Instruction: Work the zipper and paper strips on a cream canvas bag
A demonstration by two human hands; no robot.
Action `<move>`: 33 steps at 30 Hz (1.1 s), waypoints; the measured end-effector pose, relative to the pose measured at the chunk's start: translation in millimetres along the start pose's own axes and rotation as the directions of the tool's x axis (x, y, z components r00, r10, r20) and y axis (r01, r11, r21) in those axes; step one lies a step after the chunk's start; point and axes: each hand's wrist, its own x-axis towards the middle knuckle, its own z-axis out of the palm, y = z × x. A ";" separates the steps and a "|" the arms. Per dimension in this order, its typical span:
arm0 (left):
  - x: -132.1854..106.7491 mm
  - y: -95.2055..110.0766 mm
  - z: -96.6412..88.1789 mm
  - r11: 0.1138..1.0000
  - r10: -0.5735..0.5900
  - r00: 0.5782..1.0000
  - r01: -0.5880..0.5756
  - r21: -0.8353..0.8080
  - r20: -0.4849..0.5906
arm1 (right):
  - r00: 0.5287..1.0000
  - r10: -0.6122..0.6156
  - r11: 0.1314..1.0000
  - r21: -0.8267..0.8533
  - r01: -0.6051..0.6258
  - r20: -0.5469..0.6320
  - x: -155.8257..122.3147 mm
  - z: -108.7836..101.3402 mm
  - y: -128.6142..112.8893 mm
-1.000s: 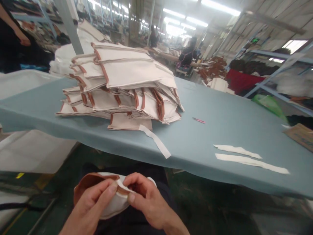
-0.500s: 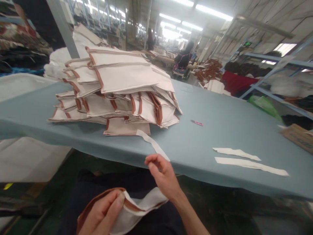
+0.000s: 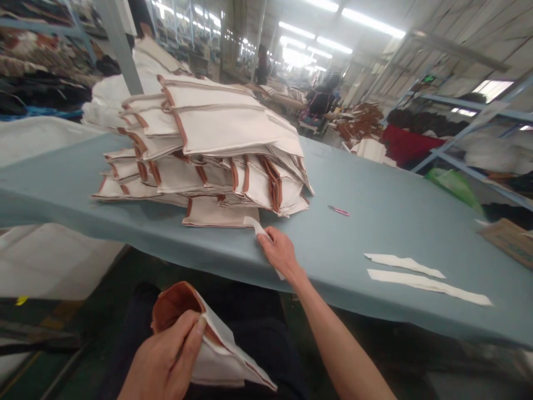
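the left hand (image 3: 164, 355) is holding a folded cream canvas piece with tan binding (image 3: 220, 355) low at about 7 o'clock, its grip pinching the cloth between thumb and fingers above the person's dark trousers (image 3: 258, 355). the right hand (image 3: 281, 254) is reaching to the near edge of the pale blue-grey table (image 3: 395, 233) at about 6 o'clock, its grip pressing together on a narrow white fabric strip (image 3: 255, 226) that is lying across that edge. a tall pile of cream canvas panels edged in tan (image 3: 208, 144) is sitting just beyond it at 11 o'clock. a small pink-handled cutter (image 3: 338, 210) is lying at 3 o'clock, two long white fabric strips (image 3: 425, 279) are lying flat at 4 o'clock, and a co-worker in dark clothes (image 3: 320, 103) is sitting far off at 1 o'clock.
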 end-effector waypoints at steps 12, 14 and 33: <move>12.2 15.2 -3.2 1.000 -0.024 1.000 0.024 0.009 -0.009 | 0.957 0.003 0.533 0.809 -0.247 0.290 -79.6 -0.4 -98.8; 14.0 22.3 -3.3 0.999 -0.005 0.997 0.009 -0.047 0.074 | 0.934 0.038 0.316 0.882 -0.349 0.356 -86.0 2.9 -112.2; -9.2 64.2 -18.5 0.883 -0.232 0.971 0.237 -0.405 0.063 | 0.942 0.316 0.404 0.914 -0.027 -0.112 -118.0 30.2 -81.6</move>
